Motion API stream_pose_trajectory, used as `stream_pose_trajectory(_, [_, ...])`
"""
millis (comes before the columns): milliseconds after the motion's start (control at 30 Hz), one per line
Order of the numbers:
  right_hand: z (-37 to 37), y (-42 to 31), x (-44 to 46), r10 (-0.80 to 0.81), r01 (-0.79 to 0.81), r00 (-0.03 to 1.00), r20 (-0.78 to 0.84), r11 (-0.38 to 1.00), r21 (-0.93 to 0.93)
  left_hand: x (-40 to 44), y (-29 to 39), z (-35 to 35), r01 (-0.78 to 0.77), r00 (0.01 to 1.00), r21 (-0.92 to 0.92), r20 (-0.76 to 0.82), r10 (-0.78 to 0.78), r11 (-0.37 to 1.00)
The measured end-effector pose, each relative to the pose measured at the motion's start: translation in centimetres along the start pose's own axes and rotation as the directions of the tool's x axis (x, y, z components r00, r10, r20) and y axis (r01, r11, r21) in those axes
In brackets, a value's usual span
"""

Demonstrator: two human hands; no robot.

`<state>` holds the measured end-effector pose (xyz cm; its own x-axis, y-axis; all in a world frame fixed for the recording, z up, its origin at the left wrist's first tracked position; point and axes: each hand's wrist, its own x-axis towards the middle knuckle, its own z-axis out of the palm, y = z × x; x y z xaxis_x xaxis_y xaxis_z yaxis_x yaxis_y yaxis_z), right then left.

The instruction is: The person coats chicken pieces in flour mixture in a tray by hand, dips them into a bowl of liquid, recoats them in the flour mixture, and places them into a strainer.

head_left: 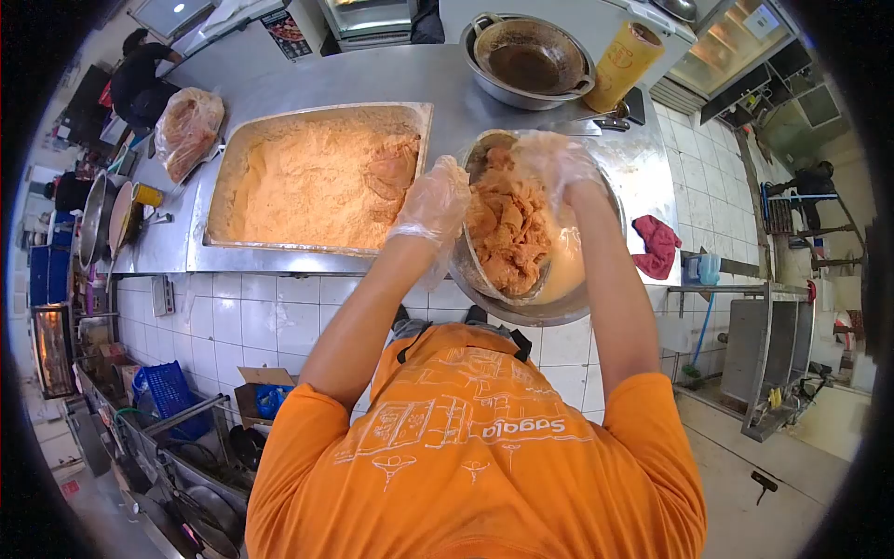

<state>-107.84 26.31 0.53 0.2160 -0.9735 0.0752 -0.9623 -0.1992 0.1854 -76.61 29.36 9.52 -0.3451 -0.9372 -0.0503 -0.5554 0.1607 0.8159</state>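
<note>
My left hand (434, 202), in a clear plastic glove, is closed at the left rim of an inner metal bowl (477, 277). Pieces of wet, orange-coated raw meat (507, 224) fill this bowl, which leans inside a wider metal basin (568, 312). Milky orange liquid (566, 253) shows in the basin on the right. Over the inner bowl's upper right side is my gloved right hand (562, 166), its fingers smeared by motion. To the left lies a rectangular metal tray (216, 200) of orange flour (303, 177), with a coated meat piece (393, 170) at its right end.
Stacked bowls (531, 61) and a yellow cylindrical container (626, 67) stand at the back right. A knife (610, 123) lies near them. A bag of meat (189, 130) rests left of the tray. A red cloth (656, 247) lies at the right edge. Another person (140, 79) is far left.
</note>
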Motion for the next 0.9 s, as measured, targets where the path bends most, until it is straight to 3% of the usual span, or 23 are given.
stream_pose_trajectory(100, [6.4,3.4,-4.4,0.198,-0.201,0.977,0.082,0.979,0.022,-0.2,0.4,-0.3,-0.116,0.992,0.055,-0.042,0.118,0.992])
stream_pose_trajectory(133, [8.6,3.5,-6.3,0.322,-0.333,0.941,0.099,0.935,0.120,-0.4,1.0,-0.7,-0.053,0.998,0.051,-0.014,0.054,0.997])
stream_pose_trajectory(200, [12.4,2.2,-11.7,0.633,-0.629,0.761,0.142,0.667,0.400,-0.7,2.3,-1.5,0.073,0.996,0.061,0.048,-0.076,0.996])
stream_pose_trajectory(267, [13.8,2.1,-11.1,0.538,-0.596,0.794,0.283,0.780,0.189,0.4,-2.7,0.7,-0.239,0.966,0.315,-0.015,0.257,0.919])
stream_pose_trajectory(333, [15.4,1.9,-9.9,0.456,-0.505,0.776,0.436,0.863,-0.004,0.4,-3.2,0.6,-0.421,0.881,0.583,0.080,0.467,0.695])
stream_pose_trajectory(400, [15.9,1.2,-9.2,0.394,-0.386,0.735,0.552,0.912,-0.137,-0.8,0.5,-1.2,-0.494,0.819,0.782,0.272,0.506,0.380])
stream_pose_trajectory(467, [14.0,0.6,-7.8,0.338,-0.288,0.841,0.423,0.941,-0.178,-0.5,-0.2,-0.5,-0.444,0.877,0.772,0.271,0.396,0.455])
stream_pose_trajectory(500, [11.9,0.0,-7.5,0.254,-0.216,0.943,0.215,0.959,-0.185,-0.3,-0.8,-0.3,-0.409,0.903,0.769,0.265,0.337,0.491])
stream_pose_trajectory(567, [7.1,-1.3,-6.0,0.035,-0.072,0.984,-0.174,0.975,-0.210,0.1,-2.0,0.2,-0.403,0.901,0.647,0.157,0.404,0.647])
stream_pose_trajectory(633, [2.6,-2.9,-3.8,0.042,0.010,0.984,-0.175,0.958,0.287,0.3,-2.6,0.4,-0.389,0.911,0.525,0.095,0.402,0.757])
stream_pose_trajectory(700, [-1.1,-5.5,-1.9,0.036,0.038,0.994,-0.101,0.764,0.644,0.3,-2.7,0.3,-0.365,0.927,0.445,0.091,0.364,0.818])
stream_pose_trajectory(767, [-3.7,-7.9,-1.1,0.018,0.022,0.999,-0.043,0.632,0.775,0.2,-2.7,0.2,-0.361,0.930,0.392,0.087,0.356,0.846])
stream_pose_trajectory(900, [-4.1,-6.9,-2.7,0.158,-0.093,0.987,-0.007,0.620,0.779,0.5,-3.2,0.2,-0.408,0.906,0.501,0.119,0.406,0.763])
